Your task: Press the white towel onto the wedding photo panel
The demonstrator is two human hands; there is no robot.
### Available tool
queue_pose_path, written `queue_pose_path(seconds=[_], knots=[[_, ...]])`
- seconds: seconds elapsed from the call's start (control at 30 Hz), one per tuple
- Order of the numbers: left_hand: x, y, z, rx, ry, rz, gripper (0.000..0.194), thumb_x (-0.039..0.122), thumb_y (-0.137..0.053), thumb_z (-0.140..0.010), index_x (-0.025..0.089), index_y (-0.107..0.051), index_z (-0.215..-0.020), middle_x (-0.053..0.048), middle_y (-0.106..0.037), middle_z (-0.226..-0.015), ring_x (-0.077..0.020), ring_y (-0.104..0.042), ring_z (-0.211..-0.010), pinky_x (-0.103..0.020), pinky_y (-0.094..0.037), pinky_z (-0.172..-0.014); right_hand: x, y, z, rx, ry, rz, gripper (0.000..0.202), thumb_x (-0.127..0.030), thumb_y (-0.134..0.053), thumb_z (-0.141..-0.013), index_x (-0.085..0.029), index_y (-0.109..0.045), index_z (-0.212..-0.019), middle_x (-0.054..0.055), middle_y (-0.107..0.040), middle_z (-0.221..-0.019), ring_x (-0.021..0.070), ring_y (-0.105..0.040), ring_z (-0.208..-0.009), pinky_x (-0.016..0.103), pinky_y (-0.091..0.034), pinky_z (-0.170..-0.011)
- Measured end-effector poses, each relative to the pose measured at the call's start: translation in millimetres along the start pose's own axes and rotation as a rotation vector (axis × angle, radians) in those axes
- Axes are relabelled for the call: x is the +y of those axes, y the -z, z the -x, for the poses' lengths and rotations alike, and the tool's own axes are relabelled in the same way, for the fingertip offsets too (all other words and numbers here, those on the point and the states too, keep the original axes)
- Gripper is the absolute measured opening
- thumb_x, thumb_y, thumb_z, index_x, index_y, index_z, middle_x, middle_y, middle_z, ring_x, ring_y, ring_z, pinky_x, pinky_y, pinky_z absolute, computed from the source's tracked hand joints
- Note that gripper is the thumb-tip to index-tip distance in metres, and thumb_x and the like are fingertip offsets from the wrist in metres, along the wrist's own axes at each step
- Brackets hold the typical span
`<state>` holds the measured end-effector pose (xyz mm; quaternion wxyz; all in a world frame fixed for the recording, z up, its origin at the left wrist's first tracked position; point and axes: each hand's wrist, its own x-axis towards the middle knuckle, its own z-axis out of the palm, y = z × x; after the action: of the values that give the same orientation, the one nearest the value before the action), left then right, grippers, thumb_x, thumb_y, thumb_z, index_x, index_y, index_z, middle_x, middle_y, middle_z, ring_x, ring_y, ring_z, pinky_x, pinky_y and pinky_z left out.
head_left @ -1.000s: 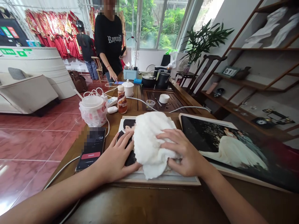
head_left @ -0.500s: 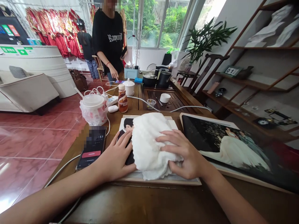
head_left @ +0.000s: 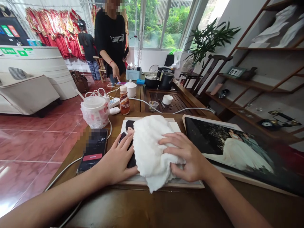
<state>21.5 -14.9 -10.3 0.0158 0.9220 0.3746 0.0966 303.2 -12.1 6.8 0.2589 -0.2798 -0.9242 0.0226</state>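
Note:
Fluffy and white, a cloth (head_left: 150, 145) covers most of a framed photo (head_left: 129, 126) that lies flat on the wooden table (head_left: 133, 205). My right hand (head_left: 187, 155) grips the cloth's right side with bent fingers. Spread over the photo's left part, my left hand (head_left: 121, 158) lies flat with its fingers stretched, their tips close to the cloth's edge. A second, larger framed photo (head_left: 247, 152), showing a white gown, lies to the right. Left of my left hand is a phone (head_left: 93, 155) with a lit screen.
Beyond the photo stand a bucket wrapped in plastic (head_left: 95, 110), a Nescafé bottle (head_left: 124, 100), a lidded white cup (head_left: 130, 88) and a small white bowl (head_left: 167, 100). A cable (head_left: 147, 103) crosses the table. Across it, a person in black (head_left: 110, 38) touches a device.
The cloth's lower edge now hangs further toward me, past the frame's near edge, and its folds have shifted. Both my hands stay almost where they were.

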Motion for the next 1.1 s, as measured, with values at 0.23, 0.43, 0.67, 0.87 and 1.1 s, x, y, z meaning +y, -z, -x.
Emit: queue_pose_path(seconds=[0.23,0.43,0.67,0.87,1.1], knots=[[3.0,-1.5,-1.2,0.052,0.023,0.028,0.075,0.056,-0.045,-0.096,0.016,-0.021,-0.155,-0.014,-0.024,-0.158,-0.0324,-0.019,-0.146,-0.055,-0.016,-0.117,15.6,7.9,6.8,0.038,-0.122,0.192,0.023,-0.018,-0.060,-0.071,-0.021,-0.058,-0.094,0.009,-0.060,-0.118,0.0304,-0.054,-0.105,0.048,-0.038,-0.087],[1.5,1.0,0.5,0.048,-0.002,0.013,0.071,0.050,-0.050,-0.094,0.012,-0.031,-0.150,-0.017,-0.025,-0.157,-0.0333,-0.019,-0.145,-0.055,-0.017,-0.117,-5.0,5.0,4.1,0.017,-0.010,0.155,0.039,-0.036,-0.066,-0.067,-0.020,-0.060,-0.103,0.011,-0.059,-0.112,0.0281,-0.054,-0.090,0.047,-0.038,-0.079],[0.7,0.4,-0.3,0.054,-0.008,0.025,0.060,0.049,-0.053,-0.092,0.011,-0.048,-0.138,-0.019,-0.027,-0.156,-0.0345,-0.022,-0.144,-0.055,-0.016,-0.117,9.9,8.0,4.8,0.051,-0.059,0.220,0.082,-0.061,-0.067,-0.063,-0.028,-0.050,-0.136,0.011,-0.043,-0.143,0.0433,-0.043,-0.125,0.062,-0.025,-0.103],[1.7,0.6,0.2,0.050,0.000,0.017,0.060,0.051,-0.051,-0.093,0.012,-0.047,-0.139,-0.018,-0.028,-0.156,-0.0336,-0.021,-0.145,-0.055,-0.017,-0.117,17.6,8.3,2.2,-0.149,-0.191,0.198,0.087,-0.051,-0.071,-0.067,-0.035,-0.037,-0.145,0.005,-0.027,-0.157,0.0408,-0.027,-0.142,0.062,-0.024,-0.110],[1.6,-1.0,0.6,0.090,0.008,0.025,0.071,0.058,-0.043,-0.097,0.013,-0.031,-0.150,-0.016,-0.030,-0.156,-0.0316,-0.021,-0.145,-0.054,-0.018,-0.117,21.3,14.3,5.8,-0.101,-0.307,0.256,0.082,-0.046,-0.069,-0.072,-0.034,-0.036,-0.146,0.005,-0.029,-0.157,0.0366,-0.026,-0.143,0.060,-0.027,-0.110]])
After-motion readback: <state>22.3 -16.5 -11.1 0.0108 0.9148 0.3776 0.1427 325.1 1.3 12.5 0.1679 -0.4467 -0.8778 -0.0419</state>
